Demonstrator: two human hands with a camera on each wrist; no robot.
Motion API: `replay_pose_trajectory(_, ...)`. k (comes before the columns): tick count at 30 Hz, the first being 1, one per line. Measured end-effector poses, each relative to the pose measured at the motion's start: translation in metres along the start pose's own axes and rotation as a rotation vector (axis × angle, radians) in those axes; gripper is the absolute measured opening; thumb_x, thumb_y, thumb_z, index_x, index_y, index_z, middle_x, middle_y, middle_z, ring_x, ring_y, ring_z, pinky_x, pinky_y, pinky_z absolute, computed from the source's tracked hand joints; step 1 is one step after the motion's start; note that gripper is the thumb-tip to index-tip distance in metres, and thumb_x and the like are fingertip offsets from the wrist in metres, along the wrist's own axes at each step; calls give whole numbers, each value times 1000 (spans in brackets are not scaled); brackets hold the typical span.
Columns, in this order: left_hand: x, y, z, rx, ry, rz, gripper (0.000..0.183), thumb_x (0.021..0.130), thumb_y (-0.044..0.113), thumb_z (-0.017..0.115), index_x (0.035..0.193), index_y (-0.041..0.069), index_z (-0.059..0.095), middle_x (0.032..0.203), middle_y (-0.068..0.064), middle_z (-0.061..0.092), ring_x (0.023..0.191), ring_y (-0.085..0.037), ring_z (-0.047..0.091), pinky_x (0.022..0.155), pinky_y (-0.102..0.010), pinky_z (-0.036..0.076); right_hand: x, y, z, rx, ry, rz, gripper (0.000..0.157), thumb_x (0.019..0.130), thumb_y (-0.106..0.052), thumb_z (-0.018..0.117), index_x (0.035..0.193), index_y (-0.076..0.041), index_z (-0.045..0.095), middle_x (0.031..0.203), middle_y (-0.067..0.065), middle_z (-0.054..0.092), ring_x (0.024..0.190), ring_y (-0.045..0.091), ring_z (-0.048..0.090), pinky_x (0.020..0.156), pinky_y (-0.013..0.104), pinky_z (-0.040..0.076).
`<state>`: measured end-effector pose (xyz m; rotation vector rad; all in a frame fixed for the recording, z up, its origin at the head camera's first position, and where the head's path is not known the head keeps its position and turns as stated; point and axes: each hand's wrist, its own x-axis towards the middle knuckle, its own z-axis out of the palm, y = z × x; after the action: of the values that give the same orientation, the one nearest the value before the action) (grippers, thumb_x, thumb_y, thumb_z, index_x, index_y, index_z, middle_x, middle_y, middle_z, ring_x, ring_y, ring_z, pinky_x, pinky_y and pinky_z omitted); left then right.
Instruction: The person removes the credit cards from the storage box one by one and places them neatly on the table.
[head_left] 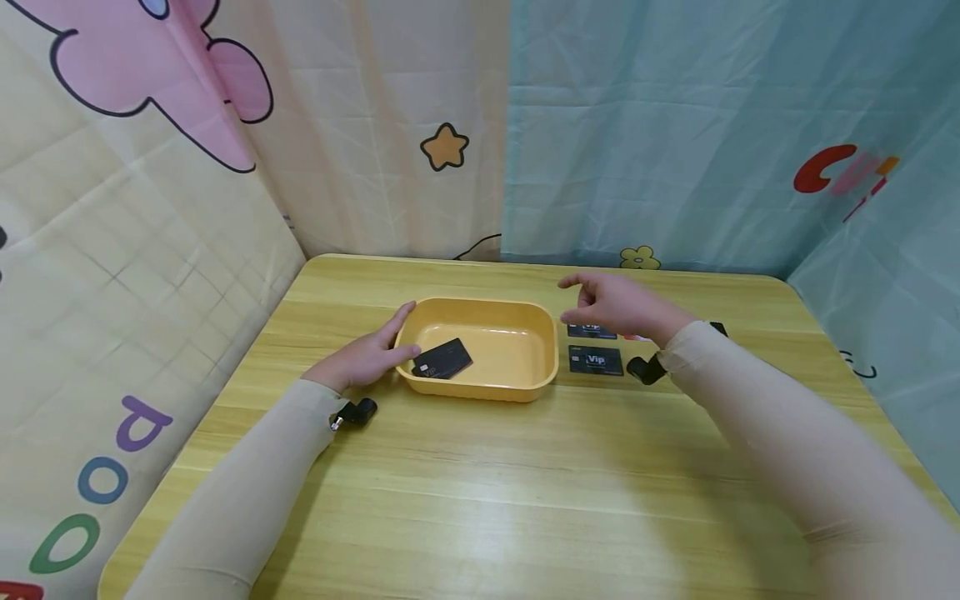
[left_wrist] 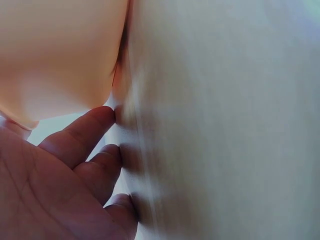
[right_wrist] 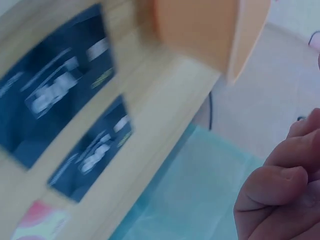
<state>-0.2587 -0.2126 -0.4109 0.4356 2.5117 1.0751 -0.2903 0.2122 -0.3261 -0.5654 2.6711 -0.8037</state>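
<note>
A yellow rectangular container [head_left: 480, 392] stands on the table. My left hand [head_left: 367, 354] is at its left end, with thumb at the rim and index finger along the far-left corner. In the left wrist view, the left fingertips [left_wrist: 102, 115] touch the tabletop beside the container's wall [left_wrist: 60, 65]. A black card [head_left: 443, 359] leans inside the container's left part. My right hand [head_left: 618, 302] hovers right of the container, empty, with thumb and index finger apart and the other fingers curled. Below it lie two black "Vip" cards, the nearer one [head_left: 596, 360] whole, the farther one [head_left: 592, 331] partly covered.
A pink-and-white card [right_wrist: 40, 222] lies beside the black cards, mostly hidden by the right hand in the head view. Black wrist cameras sit on both sleeves [head_left: 247, 492]. Printed curtains [head_left: 405, 200] hang behind the wooden table [head_left: 450, 492] and at its sides.
</note>
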Motion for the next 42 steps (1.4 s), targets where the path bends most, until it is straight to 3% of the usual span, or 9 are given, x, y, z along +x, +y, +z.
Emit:
replay_pose_trajectory(6,0,-1,0,7,1,2,87,108,51,53,169,39,-7,178,-10,1,160,-46,19,128,-64,18,19,-31,8,-38,-28,-78,63,98,-34,77,153,-17,53,83,3,57,71,20,51,68,34,46)
replay_pose_trajectory(15,0,-1,0,15,1,16,85,110,49,51,169,38,-9,178,-11,-2,161,-47,16,129,-65,16,45,-66,22,-71,-72,-158,69,94,-30,81,156,-18,52,79,2,56,71,18,51,67,33,45)
replay_pose_trajectory(21,-1,0,0,46,13,9,84,109,51,51,167,45,-9,178,-11,2,160,-47,19,128,-64,18,59,-82,33,-63,-113,-197,71,94,-29,82,157,-17,50,75,1,56,68,17,50,65,32,45)
replay_pose_trajectory(27,0,-1,1,52,18,-11,85,108,54,52,167,48,-9,178,-14,8,159,-47,22,127,-67,19,74,-94,50,-64,-164,-218,72,93,-29,83,157,-17,51,73,1,57,65,16,52,62,30,45)
replay_pose_trajectory(32,-1,-2,1,49,21,-26,87,107,55,53,168,43,-7,177,-16,13,157,-48,27,126,-69,21,85,-100,64,-81,-188,-231,70,94,-27,81,157,-17,52,73,1,55,64,16,50,61,29,43)
replay_pose_trajectory(35,-2,-3,1,62,18,-23,87,107,56,51,169,40,-8,177,-18,13,156,-50,29,124,-70,23,91,-100,72,-88,-198,-236,69,95,-26,81,156,-18,52,74,0,54,65,16,49,61,29,42)
replay_pose_trajectory(42,-3,0,3,48,18,-27,86,107,55,52,168,44,-8,176,-19,15,155,-50,31,124,-70,23,104,-95,87,-91,-232,-228,69,93,-22,82,156,-20,54,71,-1,51,64,15,47,61,27,40)
